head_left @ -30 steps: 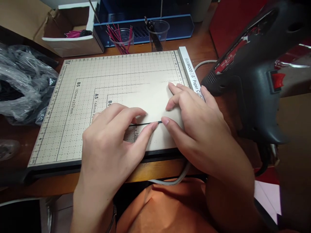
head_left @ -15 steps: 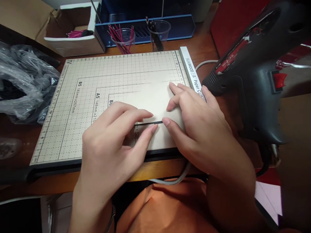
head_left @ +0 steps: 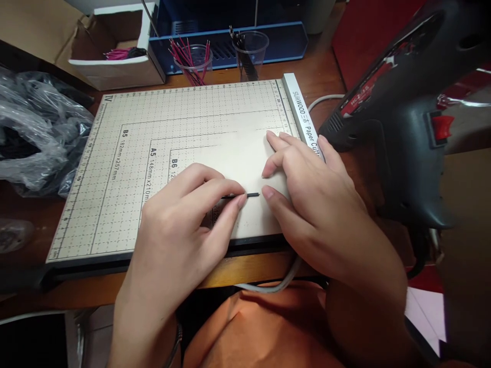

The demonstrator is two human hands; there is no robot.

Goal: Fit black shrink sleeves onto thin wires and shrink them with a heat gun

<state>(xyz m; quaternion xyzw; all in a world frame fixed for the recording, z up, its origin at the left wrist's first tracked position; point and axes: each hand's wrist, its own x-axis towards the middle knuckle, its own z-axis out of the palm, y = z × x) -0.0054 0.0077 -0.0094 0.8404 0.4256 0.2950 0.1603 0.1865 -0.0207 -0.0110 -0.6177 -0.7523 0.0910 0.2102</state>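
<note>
A thin black stick [head_left: 250, 195] lies on the gridded board of a paper cutter [head_left: 161, 133]. My left hand [head_left: 180, 230] pinches the stick's left part between thumb and forefinger. My right hand [head_left: 314, 204] rests on the board's right side. Its thumb tip touches the stick's right end, and its fingers are bent down onto the board near the cutter's white rail [head_left: 303, 115].
A black glue gun [head_left: 402, 112] stands close on the right. Two clear cups hold pink sticks [head_left: 192, 59] and black sticks [head_left: 247, 51] behind the board. A cardboard box [head_left: 115, 46] is at the back left, crumpled plastic bags [head_left: 34, 138] on the left.
My left hand's fingers have closed in on the stick and slid it slightly right; less of the stick shows. My right hand has barely moved.
</note>
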